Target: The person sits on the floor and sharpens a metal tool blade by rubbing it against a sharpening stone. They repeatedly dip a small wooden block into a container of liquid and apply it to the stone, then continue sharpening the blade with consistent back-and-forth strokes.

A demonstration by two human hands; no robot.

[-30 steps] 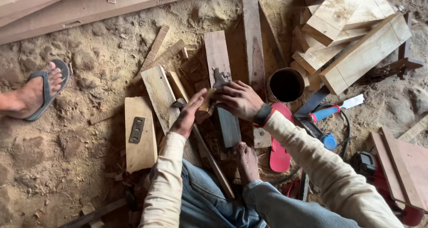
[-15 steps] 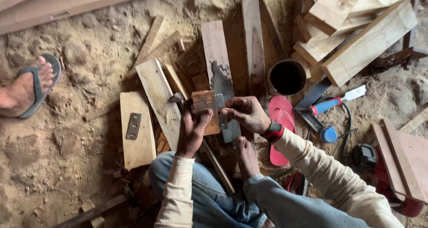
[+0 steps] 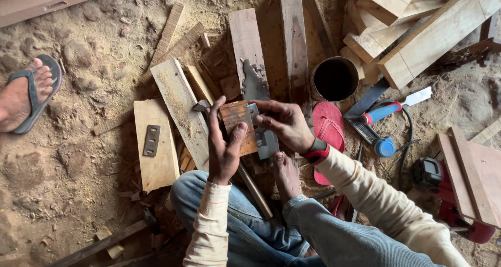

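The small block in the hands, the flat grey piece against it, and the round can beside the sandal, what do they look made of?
Block: probably wood, brown and grainy, worn face, held by the left hand. Grey piece: likely metal, dull flat grey with straight edges, under the right hand. Can: seemingly metal, thin round rim, dark inside. Sandal: likely rubber or foam, matte pink.

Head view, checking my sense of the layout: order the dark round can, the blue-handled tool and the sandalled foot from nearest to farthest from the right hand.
1. Dark round can, just up-right of the right hand.
2. Blue-handled tool, farther right.
3. Sandalled foot, far left edge.
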